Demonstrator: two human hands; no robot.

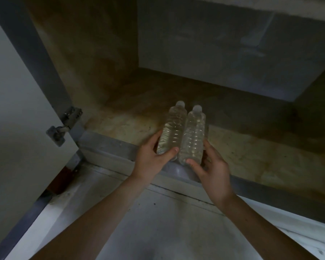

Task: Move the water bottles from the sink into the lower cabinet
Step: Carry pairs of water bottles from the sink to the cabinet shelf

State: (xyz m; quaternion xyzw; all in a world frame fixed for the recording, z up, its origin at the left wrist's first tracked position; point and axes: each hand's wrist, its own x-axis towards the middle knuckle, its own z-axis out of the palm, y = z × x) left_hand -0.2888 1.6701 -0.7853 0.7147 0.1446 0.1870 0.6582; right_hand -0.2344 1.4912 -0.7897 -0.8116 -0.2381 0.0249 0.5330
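Note:
Two clear plastic water bottles with white caps stand side by side, touching, at the front edge of the lower cabinet floor point(261, 156). My left hand point(152, 158) grips the base of the left bottle point(173, 128), thumb across its front. My right hand point(212, 169) holds the base of the right bottle point(194, 134), fingers wrapped behind it. Both bottles lean slightly away from me into the cabinet. The sink is out of view.
The cabinet door point(17, 109) hangs open on the left, with a metal hinge point(64, 126) at its edge. A grey sill point(109, 145) runs along the cabinet front. The stained cabinet floor extends back to a grey rear wall point(223, 62). Pale floor lies below.

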